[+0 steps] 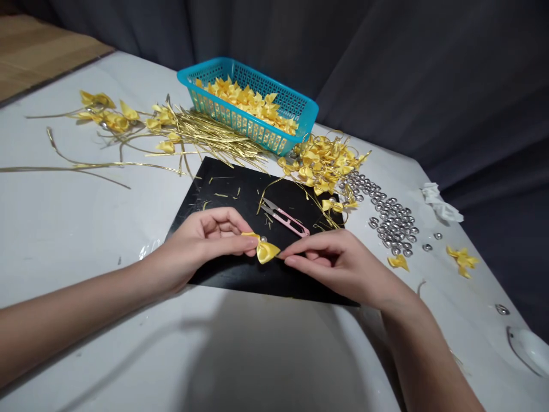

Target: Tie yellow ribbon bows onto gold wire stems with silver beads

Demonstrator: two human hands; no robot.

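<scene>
A small yellow satin ribbon bow [268, 253] with a silvery bead [263, 240] at its middle is pinched by my left hand [210, 237], thumb against the fingers. My right hand [337, 260] is closed too, its thumb and fingertip meeting at the bow's right tip. Whatever lies between them is too thin to make out. Both hands are above a black board [240, 280]. Behind the bow, pink-handled thread snips [289, 221] lie on the board among short gold cord clippings [221, 195].
A turquoise basket [311, 114] of yellow bows stands at the back. Gold cord lengths [218, 137] lie before it, and finished-looking corded bows [326, 160] pile to its right. Silvery beads [392, 226] spread on the white table [107, 229], near a crumpled white tissue [441, 203].
</scene>
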